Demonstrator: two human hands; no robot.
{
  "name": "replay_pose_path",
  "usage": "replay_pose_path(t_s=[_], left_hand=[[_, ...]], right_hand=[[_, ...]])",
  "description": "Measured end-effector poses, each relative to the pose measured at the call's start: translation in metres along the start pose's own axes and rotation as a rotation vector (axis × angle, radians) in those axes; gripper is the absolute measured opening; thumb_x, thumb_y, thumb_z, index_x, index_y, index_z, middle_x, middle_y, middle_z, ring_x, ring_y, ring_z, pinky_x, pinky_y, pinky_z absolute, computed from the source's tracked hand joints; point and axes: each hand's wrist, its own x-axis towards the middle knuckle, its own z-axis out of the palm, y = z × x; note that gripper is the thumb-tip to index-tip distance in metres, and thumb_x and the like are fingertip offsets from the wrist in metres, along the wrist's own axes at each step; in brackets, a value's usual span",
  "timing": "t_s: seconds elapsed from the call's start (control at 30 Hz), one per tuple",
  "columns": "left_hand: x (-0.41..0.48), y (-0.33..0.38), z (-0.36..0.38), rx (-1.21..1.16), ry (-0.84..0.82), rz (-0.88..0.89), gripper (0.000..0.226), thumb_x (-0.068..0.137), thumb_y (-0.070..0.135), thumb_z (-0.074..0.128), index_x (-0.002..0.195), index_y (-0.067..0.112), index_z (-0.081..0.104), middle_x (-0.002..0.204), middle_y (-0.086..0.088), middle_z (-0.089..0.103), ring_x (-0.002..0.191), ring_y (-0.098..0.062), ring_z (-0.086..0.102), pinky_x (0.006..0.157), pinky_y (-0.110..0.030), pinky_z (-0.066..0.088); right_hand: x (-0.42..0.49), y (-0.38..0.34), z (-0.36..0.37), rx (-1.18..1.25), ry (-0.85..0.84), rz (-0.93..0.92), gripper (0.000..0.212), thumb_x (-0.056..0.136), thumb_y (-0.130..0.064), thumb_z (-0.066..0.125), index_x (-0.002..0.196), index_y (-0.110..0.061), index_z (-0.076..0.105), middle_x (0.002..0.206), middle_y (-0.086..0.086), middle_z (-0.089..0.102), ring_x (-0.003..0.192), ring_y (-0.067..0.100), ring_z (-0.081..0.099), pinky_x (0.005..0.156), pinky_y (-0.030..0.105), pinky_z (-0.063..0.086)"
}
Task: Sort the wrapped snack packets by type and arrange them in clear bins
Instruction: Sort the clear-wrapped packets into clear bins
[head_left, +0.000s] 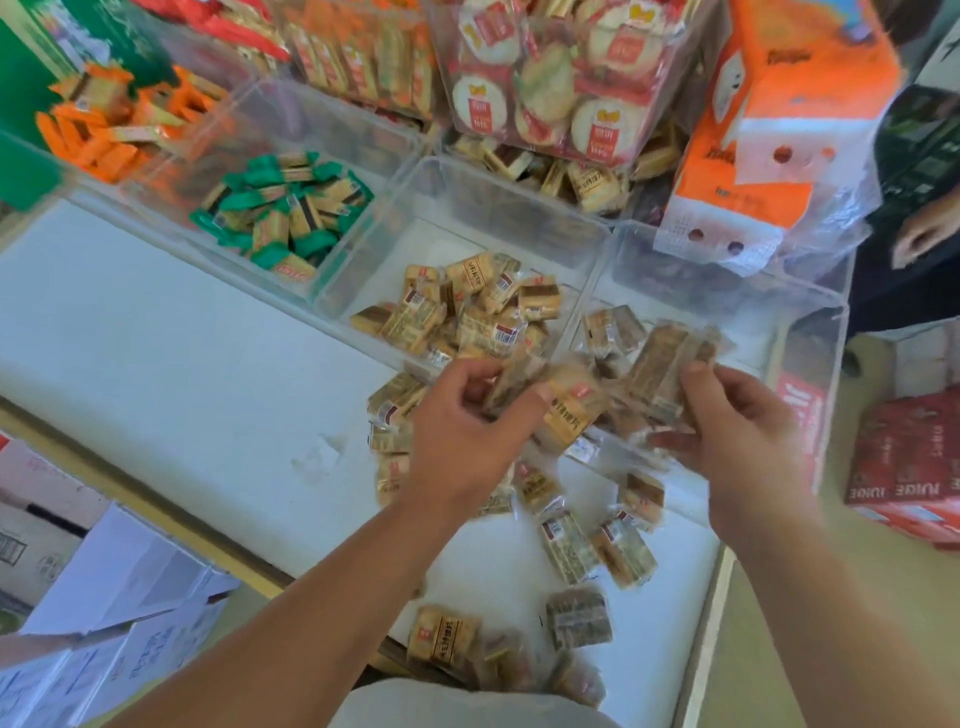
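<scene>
Loose tan packets (444, 636) lie unsorted beneath both grips. Left hand (462, 431) pinches one packet (569, 410); right hand (737, 415) clasps a bundle (665, 364). Beyond, the clear bin (509, 192) is part-filled; sorting judged midway.

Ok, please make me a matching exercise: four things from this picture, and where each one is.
1 green-wrapped snack packets
2 orange-wrapped snack packets
3 round white crackers in clear wrap
4 red cardboard box

a at the back, far left
b right of the white table
c raised clear bin at the top
d clear bin left of the tan-wrapped packets

Pairs: 1-d, 2-a, 3-c, 4-b
</scene>
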Motion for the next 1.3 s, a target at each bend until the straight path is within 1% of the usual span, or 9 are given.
replay_pose_path(t_s=[0.17, 0.27, 0.43, 0.53, 0.63, 0.87, 1.0, 1.13, 1.3], left_hand=[[0.055, 0.020, 0.055, 0.183, -0.073, 0.092, 0.050, 0.074, 0.054, 0.086, 0.112, 0.032, 0.062, 0.102, 0.015, 0.065, 0.087, 0.001, 0.062, 0.078, -0.028, 0.057], [0.079, 0.018, 0.082, 0.317, -0.093, 0.110, 0.069, 0.073, 0.057, 0.084, 0.128, 0.023, 0.060, 0.114, 0.007, 0.065, 0.102, -0.011, 0.063, 0.090, -0.037, 0.057], [0.080, 0.012, 0.091, 0.236, -0.305, 0.088, 0.059, 0.087, 0.036, 0.081, 0.139, 0.029, 0.055, 0.123, 0.022, 0.059, 0.113, 0.001, 0.057, 0.099, -0.023, 0.048], [0.072, -0.002, 0.073, 0.244, -0.252, 0.131, 0.037, 0.095, 0.020, 0.072, 0.131, 0.024, 0.061, 0.116, 0.026, 0.061, 0.104, 0.011, 0.058, 0.094, -0.013, 0.047], [0.060, -0.019, 0.050, 0.219, -0.190, 0.111, 0.021, 0.097, 0.015, 0.068, 0.117, 0.023, 0.068, 0.105, 0.017, 0.069, 0.097, 0.004, 0.064, 0.086, -0.015, 0.054], [0.011, -0.067, 0.000, 0.150, -0.115, -0.076, 0.015, 0.095, 0.010, 0.070, 0.097, 0.024, 0.074, 0.085, 0.005, 0.073, 0.076, -0.006, 0.066, 0.068, -0.022, 0.055], [-0.017, -0.109, -0.036, 0.290, -0.110, -0.237, 0.018, 0.093, 0.014, 0.071, 0.092, 0.032, 0.072, 0.087, 0.019, 0.073, 0.079, -0.002, 0.068, 0.077, -0.020, 0.055], [-0.044, -0.147, -0.084, 0.509, 0.004, -0.307, 0.016, 0.096, 0.021, 0.067, 0.109, 0.030, 0.070, 0.103, 0.013, 0.070, 0.081, -0.001, 0.065, 0.068, -0.013, 0.048], [-0.072, -0.189, -0.124, 0.714, -0.066, -0.280, 0.067, 0.084, 0.033, 0.081, 0.144, 0.022, 0.052, 0.135, 0.006, 0.050, 0.113, -0.015, 0.061, 0.088, -0.032, 0.053]], right_hand=[[0.054, 0.000, -0.012, -0.176, 0.086, -0.017, 0.012, 0.095, -0.039, 0.070, 0.096, -0.027, 0.070, 0.089, 0.001, 0.076, 0.077, 0.023, 0.076, 0.073, 0.040, 0.064], [0.075, 0.010, -0.017, -0.294, 0.090, -0.024, 0.030, 0.092, -0.044, 0.070, 0.114, -0.024, 0.067, 0.090, 0.000, 0.075, 0.076, 0.024, 0.074, 0.075, 0.047, 0.063], [0.087, 0.017, -0.018, -0.477, 0.012, -0.126, 0.022, 0.091, -0.043, 0.071, 0.110, -0.041, 0.062, 0.097, -0.017, 0.070, 0.089, 0.010, 0.069, 0.079, 0.036, 0.057], [0.078, 0.022, -0.014, -0.508, -0.126, -0.133, 0.017, 0.091, -0.039, 0.073, 0.100, -0.050, 0.064, 0.101, -0.031, 0.066, 0.093, 0.006, 0.067, 0.081, 0.029, 0.052], [0.062, 0.027, -0.015, -0.509, -0.164, -0.175, 0.018, 0.093, -0.036, 0.071, 0.097, -0.051, 0.065, 0.101, -0.030, 0.069, 0.079, 0.006, 0.067, 0.070, 0.025, 0.052], [0.008, 0.045, -0.002, -0.610, -0.114, -0.596, 0.015, 0.091, -0.022, 0.073, 0.105, -0.018, 0.074, 0.095, -0.011, 0.072, 0.085, 0.004, 0.066, 0.072, 0.024, 0.056], [-0.041, 0.076, 0.027, -0.672, -0.360, -0.481, 0.009, 0.092, -0.031, 0.071, 0.100, -0.033, 0.074, 0.081, -0.020, 0.070, 0.077, 0.000, 0.067, 0.066, 0.022, 0.056], [-0.074, 0.134, 0.041, -0.796, -0.546, -0.032, 0.011, 0.092, -0.040, 0.067, 0.103, -0.038, 0.068, 0.088, -0.022, 0.067, 0.085, -0.003, 0.062, 0.082, 0.026, 0.055], [-0.103, 0.184, 0.040, -0.900, -0.596, 0.128, 0.014, 0.094, -0.037, 0.067, 0.107, -0.039, 0.062, 0.102, -0.017, 0.064, 0.094, 0.003, 0.062, 0.080, 0.021, 0.051]])
